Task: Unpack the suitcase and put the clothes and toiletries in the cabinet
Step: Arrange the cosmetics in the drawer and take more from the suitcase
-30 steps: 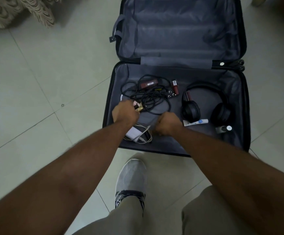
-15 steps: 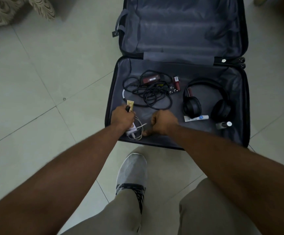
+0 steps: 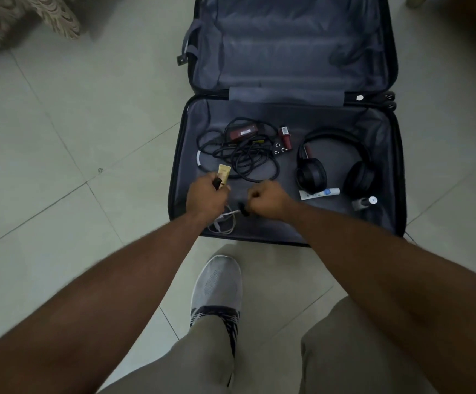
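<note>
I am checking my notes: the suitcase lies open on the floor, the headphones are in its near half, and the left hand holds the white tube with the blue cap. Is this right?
Not quite. The head view shows the left hand holding a small gold tube. The white tube lies untouched beside the headphones. The suitcase is open on the floor, headphones in its near half.

Khaki trousers (image 3: 353,351); grey knit sneaker (image 3: 216,285)

Open suitcase (image 3: 384,155) flat, white tube (image 3: 319,193) inside.

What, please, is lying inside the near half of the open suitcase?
Black cables, headphones, a white tube, a small bottle, a white cable. The hands hide whatever lies beneath them.
</note>
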{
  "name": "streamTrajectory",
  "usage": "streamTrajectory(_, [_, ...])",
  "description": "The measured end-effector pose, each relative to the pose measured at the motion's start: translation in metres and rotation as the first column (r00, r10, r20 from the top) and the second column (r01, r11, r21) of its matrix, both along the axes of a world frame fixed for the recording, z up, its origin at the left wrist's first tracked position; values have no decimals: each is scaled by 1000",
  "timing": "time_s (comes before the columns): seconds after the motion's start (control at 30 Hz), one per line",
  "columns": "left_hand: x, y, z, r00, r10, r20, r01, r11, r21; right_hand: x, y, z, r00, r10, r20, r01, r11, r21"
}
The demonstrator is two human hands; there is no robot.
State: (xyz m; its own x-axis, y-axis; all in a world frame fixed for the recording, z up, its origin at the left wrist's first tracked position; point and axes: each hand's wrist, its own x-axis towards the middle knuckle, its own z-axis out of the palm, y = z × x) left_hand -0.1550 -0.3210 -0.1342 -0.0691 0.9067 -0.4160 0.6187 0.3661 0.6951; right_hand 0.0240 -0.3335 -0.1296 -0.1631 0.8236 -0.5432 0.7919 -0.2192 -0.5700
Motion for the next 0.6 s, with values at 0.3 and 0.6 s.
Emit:
streamTrajectory(0.3, [28, -2, -3, 998, -65, 19, 67, 988, -140, 40, -11, -7, 982, 48, 184, -60, 997, 57])
streamTrajectory(0.6, [21, -5, -9, 983, 127, 135, -99, 976, -193, -19, -16, -10, 901, 305, 310, -343, 936, 77])
